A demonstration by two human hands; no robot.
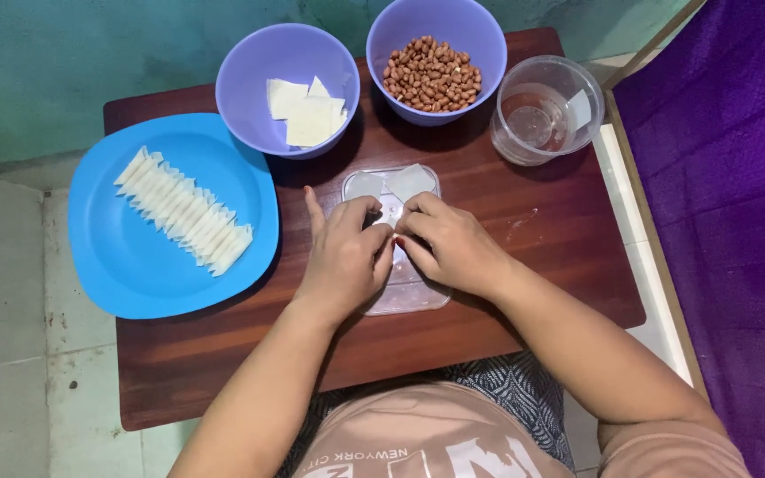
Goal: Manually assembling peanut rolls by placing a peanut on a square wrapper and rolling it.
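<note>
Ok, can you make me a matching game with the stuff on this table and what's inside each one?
Things:
1. blue plate
2. left purple bowl
3. right purple bowl
4. clear tub

What it holds:
A. peanuts
B. a little water
C. a row of folded white wrappers
D. a few flat white squares

Pairs: 1-C, 2-D, 3-A, 4-B

Both hands, left hand and right hand, pinch a white wrapper over a clear lid in the middle.
</note>
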